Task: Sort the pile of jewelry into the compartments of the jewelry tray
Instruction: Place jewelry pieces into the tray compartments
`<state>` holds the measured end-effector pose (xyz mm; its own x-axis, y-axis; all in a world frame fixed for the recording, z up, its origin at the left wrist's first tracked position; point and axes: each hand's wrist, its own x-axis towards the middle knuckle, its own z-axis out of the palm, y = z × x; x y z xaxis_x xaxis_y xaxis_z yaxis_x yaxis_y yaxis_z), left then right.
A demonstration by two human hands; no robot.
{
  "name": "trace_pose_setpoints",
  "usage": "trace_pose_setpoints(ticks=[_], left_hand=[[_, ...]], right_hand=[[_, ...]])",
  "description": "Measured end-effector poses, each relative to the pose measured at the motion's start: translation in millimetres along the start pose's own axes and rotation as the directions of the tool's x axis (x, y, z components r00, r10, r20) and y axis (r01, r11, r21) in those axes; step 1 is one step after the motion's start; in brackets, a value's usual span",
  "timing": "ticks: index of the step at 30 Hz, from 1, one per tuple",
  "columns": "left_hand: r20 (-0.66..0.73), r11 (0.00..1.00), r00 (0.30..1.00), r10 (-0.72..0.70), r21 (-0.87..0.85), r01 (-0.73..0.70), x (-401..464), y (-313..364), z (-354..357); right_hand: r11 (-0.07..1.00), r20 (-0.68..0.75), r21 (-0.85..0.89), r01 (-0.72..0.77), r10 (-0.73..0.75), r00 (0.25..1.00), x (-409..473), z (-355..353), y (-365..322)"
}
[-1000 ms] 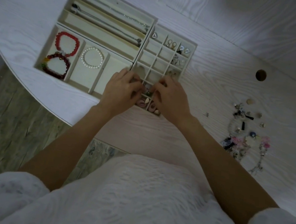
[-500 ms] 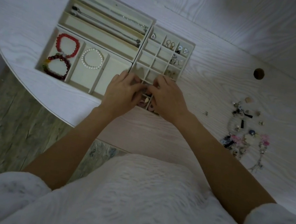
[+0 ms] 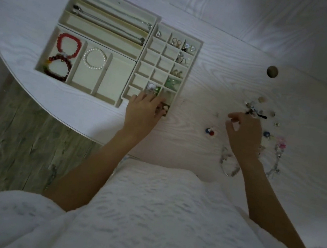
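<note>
Jewelry tray [image 3: 197, 51], far left on the table [image 3: 217, 72]: necklaces, bracelets and earrings already sorted by compartment. Left hand [image 3: 142, 112] rests over its near corner cells, fingers loosely curled; whether it holds anything cannot be told. Right hand [image 3: 242, 132], fingers relaxed and empty, reaches into the unsorted jewelry pile [image 3: 262, 124] at right, likely selecting the next piece.

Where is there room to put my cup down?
The table is bare between the tray and the jewelry pile. Crowded: around the right hand, in the pile.
</note>
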<state>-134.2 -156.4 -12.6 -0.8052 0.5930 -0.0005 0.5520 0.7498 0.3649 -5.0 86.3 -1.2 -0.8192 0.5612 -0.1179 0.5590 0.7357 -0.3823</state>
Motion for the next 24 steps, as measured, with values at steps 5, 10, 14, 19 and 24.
trace_pose_setpoints(ticks=[5,10,14,19,24], left_hand=[[-0.055,1.000,0.998,-0.007,0.011,0.007,0,13,2],[-0.071,0.999,0.997,-0.015,0.038,0.018,0,19,2],[-0.035,0.998,0.999,-0.006,0.063,0.008,-1,22,3],[-0.014,0.997,0.999,-0.031,0.067,0.032,-2,25,6],[-0.060,0.997,0.996,-0.061,0.044,0.064,-6,30,13]], right_hand=[[0.993,0.077,0.118,-0.023,0.014,0.997,4,12,-7],[0.987,0.074,0.083,0.137,-0.143,0.987,-2,17,-11],[0.980,0.164,0.038,0.198,-0.201,0.966,-22,15,0],[0.986,0.252,0.065,0.155,-0.166,0.953,-26,18,-2],[0.975,0.232,0.018,0.221,-0.219,0.948,-24,15,1]])
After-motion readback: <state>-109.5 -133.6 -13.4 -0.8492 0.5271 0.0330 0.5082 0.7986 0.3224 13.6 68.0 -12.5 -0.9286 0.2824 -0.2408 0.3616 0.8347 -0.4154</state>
